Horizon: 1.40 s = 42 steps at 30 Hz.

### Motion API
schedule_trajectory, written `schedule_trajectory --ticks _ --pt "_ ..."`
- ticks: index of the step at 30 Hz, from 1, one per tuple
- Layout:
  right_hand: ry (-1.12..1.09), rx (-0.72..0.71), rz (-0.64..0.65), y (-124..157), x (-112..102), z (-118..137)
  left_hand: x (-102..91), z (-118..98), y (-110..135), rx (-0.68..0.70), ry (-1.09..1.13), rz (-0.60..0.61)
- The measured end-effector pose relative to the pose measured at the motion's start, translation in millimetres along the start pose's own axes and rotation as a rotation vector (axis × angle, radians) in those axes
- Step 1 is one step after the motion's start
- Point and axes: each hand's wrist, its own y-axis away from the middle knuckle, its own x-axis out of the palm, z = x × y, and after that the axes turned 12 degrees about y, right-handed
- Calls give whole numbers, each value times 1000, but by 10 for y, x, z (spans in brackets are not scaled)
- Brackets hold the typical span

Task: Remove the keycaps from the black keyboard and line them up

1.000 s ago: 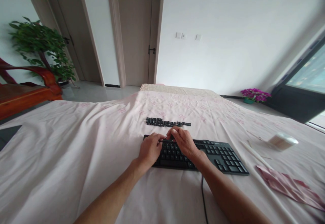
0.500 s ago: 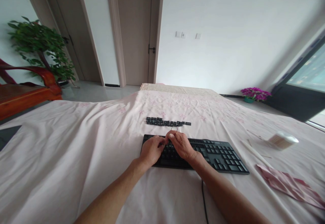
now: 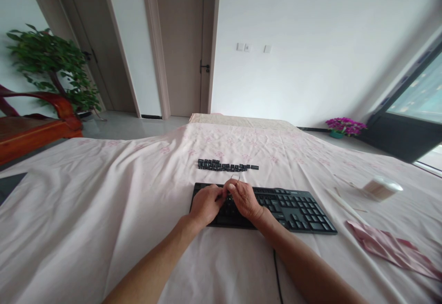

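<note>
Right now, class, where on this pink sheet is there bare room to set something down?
The widest free patch is the sheet left of the keyboard. Another lies beyond the keycap row. Crowded: over the keyboard, where the left hand and the right hand, pinching a wire loop, meet; and right of it, with sticks, white container and pink folded cloth.

left hand and right hand side by side on keyboard left half | wire loop at right fingertips | keycap row beyond both hands on sheet | tub, folded cloth well right of right hand | cable beside right forearm
</note>
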Motion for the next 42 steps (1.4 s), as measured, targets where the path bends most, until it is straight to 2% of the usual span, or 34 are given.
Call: schedule_trajectory --ticks 8,20,27,35,42 --pt "-50 -170 -106 8 114 -72 -3 8 -18 -36 -17 71" --pt "-101 -282 -176 91 80 -43 85 -48 20 -2 79 -21" --pt "-192 -230 -250 105 83 -47 91 -48 16 60 134 -6" --pt "-102 -224 -319 90 73 -46 106 12 -5 27 135 -90" --pt "-71 -214 -338 83 40 -27 128 65 -10 -2 43 -82"
